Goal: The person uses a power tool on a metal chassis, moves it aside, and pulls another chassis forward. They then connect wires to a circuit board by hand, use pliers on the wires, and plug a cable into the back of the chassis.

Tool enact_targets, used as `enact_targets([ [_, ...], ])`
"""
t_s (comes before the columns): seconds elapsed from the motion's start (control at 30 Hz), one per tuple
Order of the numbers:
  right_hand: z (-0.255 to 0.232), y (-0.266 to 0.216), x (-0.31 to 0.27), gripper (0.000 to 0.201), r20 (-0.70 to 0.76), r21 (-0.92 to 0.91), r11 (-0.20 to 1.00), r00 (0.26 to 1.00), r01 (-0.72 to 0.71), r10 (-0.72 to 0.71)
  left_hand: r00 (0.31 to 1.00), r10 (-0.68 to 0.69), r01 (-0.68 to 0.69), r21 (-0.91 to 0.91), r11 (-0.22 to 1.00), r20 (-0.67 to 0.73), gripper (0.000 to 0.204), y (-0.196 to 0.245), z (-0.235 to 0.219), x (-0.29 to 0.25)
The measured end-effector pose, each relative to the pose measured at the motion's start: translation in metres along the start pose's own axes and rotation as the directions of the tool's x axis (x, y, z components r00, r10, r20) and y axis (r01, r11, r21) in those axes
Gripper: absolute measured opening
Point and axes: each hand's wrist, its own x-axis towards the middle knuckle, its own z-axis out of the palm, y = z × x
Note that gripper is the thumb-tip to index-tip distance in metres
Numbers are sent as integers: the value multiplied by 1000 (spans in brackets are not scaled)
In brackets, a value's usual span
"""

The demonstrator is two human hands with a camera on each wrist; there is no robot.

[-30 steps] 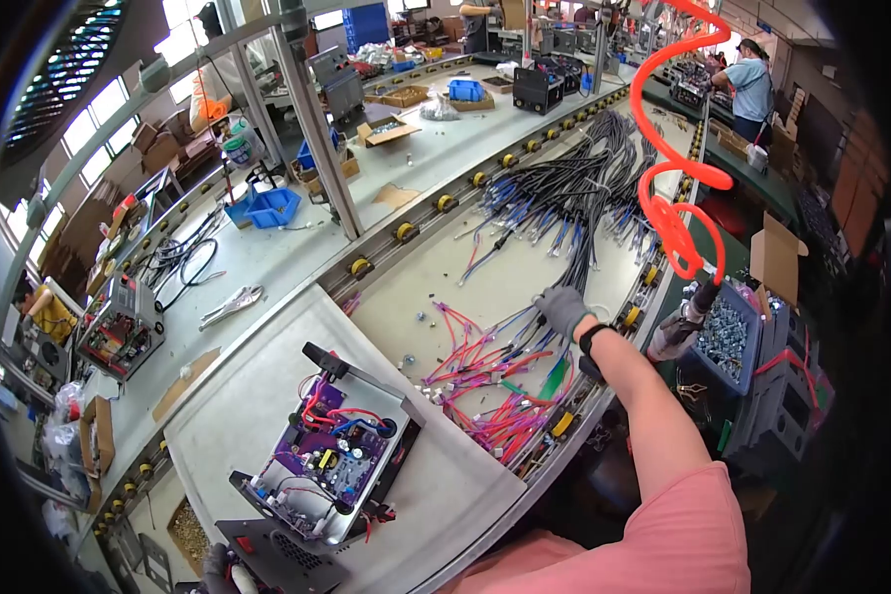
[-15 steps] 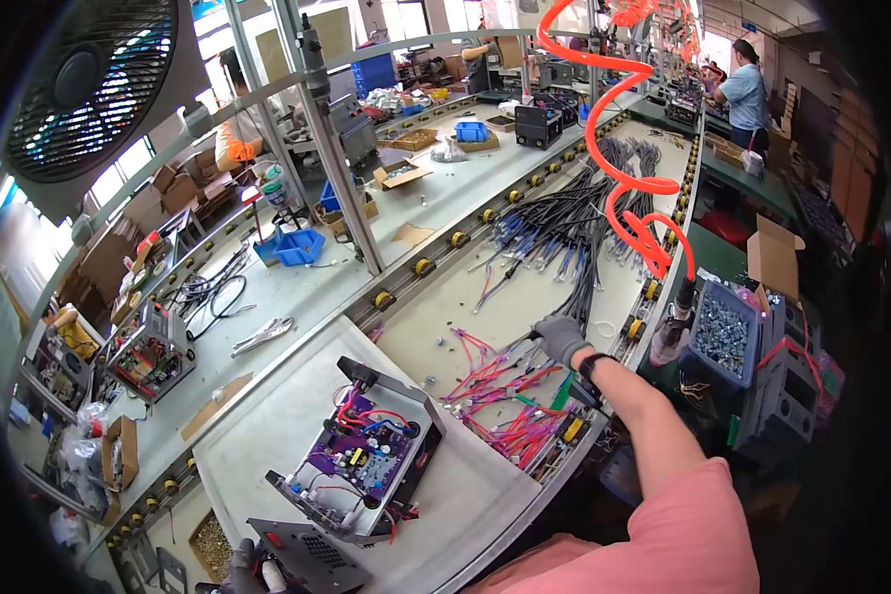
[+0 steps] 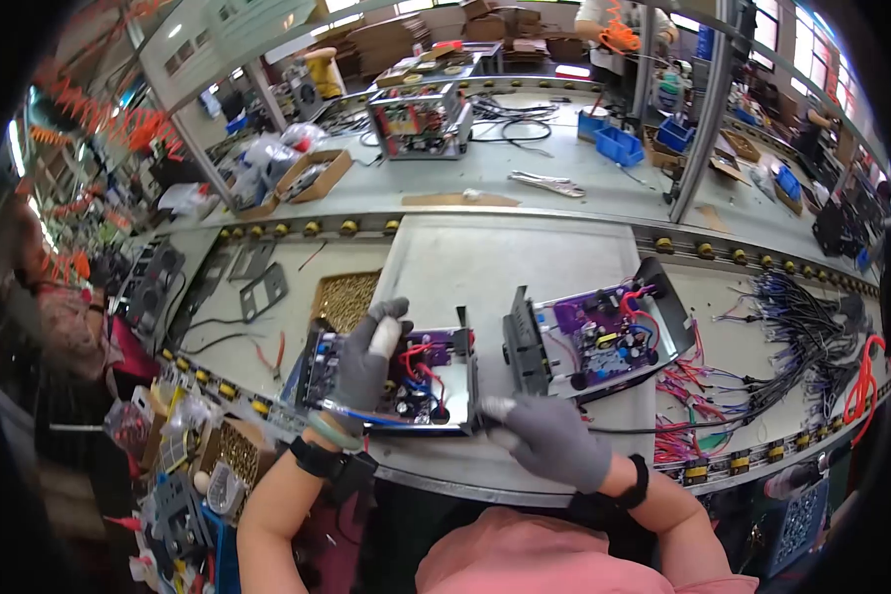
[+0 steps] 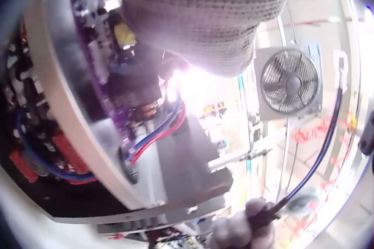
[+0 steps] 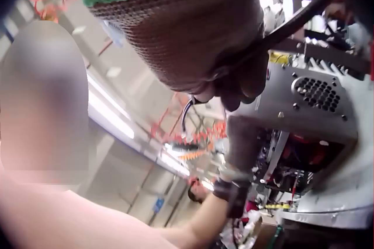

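Note:
My right hand, in a grey glove with pale fingertips, grips a black cable near one end. The cable's blue wire end sticks out past the fingertips, across the near side of a metal case with a purple circuit board. Over the left part of that case lies my gloved left hand, its fingers pointing away from me; what they touch underneath is hidden. A second open case with a purple board and red and blue wires stands just right of it.
Bundled black cables and pink-red wires lie to the right. A box of small brass-coloured parts and red-handled pliers are at the left. Yellow-wheeled rollers edge the line; a red coiled hose hangs at right.
The head view has swung left. My right hand has left the wire pile and come over to the left-hand case with a black cable. My left hand now shows fully.

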Motion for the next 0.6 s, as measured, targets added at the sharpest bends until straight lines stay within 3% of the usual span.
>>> enact_targets([
  [0.03, -5, -8, 14, 35, -45, -133, 991, 999, -1, -5, 1000, -25, 25, -50, 998, -3, 33, 5, -9, 0],
  [0.07, 8, 0, 23, 35, -187, -102, 995, 982, 17, -36, 999, -46, 46, -100, 994, -2, 33, 7, -21, -1],
  [0.13, 15, -2, 27, 29, -254, -162, 987, 966, -6, -35, 988, 134, -141, -84, 986, -80, 29, 3, -44, -4],
  [0.2, 22, 0, 25, 28, -232, -244, 969, 972, -24, -35, 982, 33, -43, -52, 998, -188, 29, 34, -60, -15],
  [0.23, 25, 1, 23, 28, -219, -329, 943, 975, -41, -34, 968, 39, -74, -135, 988, -249, 29, 37, -64, -17],
  [0.33, 25, 1, 25, 30, -201, -475, 880, 976, -26, -79, 850, 423, -330, 309, 892, -314, 28, 52, -60, -30],
  [0.4, 26, 5, 25, 29, -206, -517, 856, 971, -4, -119, 718, 689, -585, 447, 676, -102, 33, 41, -49, -35],
  [0.47, 28, 8, 26, 28, -204, -556, 831, 965, 27, -168, 595, 779, -700, 603, 382, 197, 37, 40, -20, -44],
  [0.5, 27, 9, 26, 29, -209, -564, 824, 957, 51, -202, 607, 712, -682, 690, 240, 352, 40, 49, -6, -52],
  [0.57, 23, 10, 28, 29, -202, -574, 814, 950, 83, -239, 687, 547, -690, 668, 281, 479, 31, 16, 14, -54],
  [0.6, 19, 7, 28, 29, -105, -578, 812, 979, 81, -173, 692, 550, -683, 671, 290, 467, 31, 3, 15, -56],
])
